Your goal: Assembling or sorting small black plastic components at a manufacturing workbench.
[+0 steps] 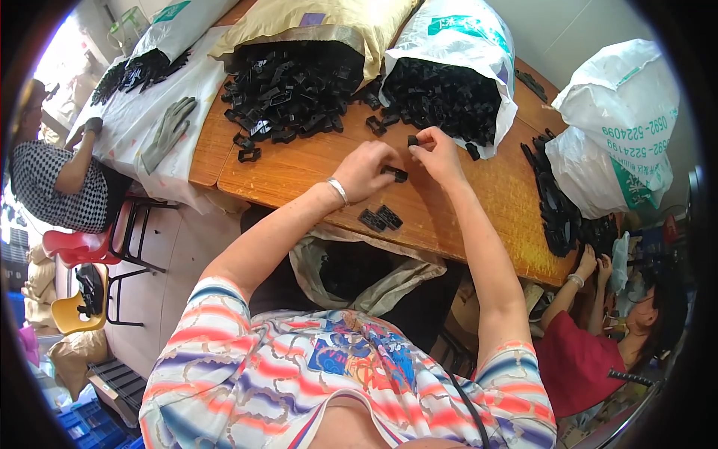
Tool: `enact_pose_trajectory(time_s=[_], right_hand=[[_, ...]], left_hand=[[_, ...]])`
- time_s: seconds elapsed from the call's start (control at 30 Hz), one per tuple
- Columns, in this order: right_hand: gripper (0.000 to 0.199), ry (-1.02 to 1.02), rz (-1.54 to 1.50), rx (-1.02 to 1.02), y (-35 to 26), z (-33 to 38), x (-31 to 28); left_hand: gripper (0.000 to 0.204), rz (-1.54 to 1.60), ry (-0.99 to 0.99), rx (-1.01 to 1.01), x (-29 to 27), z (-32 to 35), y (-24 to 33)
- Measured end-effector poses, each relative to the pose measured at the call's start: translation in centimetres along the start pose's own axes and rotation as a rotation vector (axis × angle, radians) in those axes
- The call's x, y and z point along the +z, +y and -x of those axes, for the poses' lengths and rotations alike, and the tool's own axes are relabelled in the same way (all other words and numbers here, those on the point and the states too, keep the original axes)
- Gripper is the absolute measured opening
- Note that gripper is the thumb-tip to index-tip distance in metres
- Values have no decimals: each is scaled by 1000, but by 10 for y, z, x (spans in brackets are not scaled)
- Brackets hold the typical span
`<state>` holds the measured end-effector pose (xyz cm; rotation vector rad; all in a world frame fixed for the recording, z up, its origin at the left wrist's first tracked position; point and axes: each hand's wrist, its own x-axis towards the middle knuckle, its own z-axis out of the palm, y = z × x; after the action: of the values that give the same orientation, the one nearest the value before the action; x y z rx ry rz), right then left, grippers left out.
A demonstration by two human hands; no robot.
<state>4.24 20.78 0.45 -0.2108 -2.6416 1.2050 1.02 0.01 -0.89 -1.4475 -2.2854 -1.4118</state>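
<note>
My left hand (pixel 365 170) is closed on a black plastic part (pixel 396 174) just above the wooden table (pixel 299 179). Close beside it, my right hand (pixel 439 157) pinches a small black plastic piece (pixel 413 140) between thumb and fingertips. A short gap separates the two pieces. Near the table's front edge lie two black rectangular parts (pixel 380 218), side by side. Beyond my left hand, a heap of black plastic parts (pixel 280 90) spills from a tan sack (pixel 318 22). A second heap, of smaller black pieces (pixel 445 93), fills the mouth of a white sack (pixel 471 30).
An open sack (pixel 366 288) with dark contents hangs below the table edge at my lap. At right stand white bags (pixel 621 127) beside long black parts (pixel 553 202), where a person in red works. Another person sits at far left, near a grey glove (pixel 168 135).
</note>
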Motion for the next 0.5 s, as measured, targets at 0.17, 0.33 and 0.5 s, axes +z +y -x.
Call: enact_pose_trajectory(time_s=[0.17,0.33,0.5], right_hand=[[19,-101,-655,0,-42,33,-3],[25,-15,-376,-189,-49,41,-6],[35,-50,-240,-165,-51,55,-3]], left_hand=[[33,865,53,-529,-5,-13,3],[27,1373,4,-634,-15,-10,8],[24,910,200,-596,-2,-1,20]])
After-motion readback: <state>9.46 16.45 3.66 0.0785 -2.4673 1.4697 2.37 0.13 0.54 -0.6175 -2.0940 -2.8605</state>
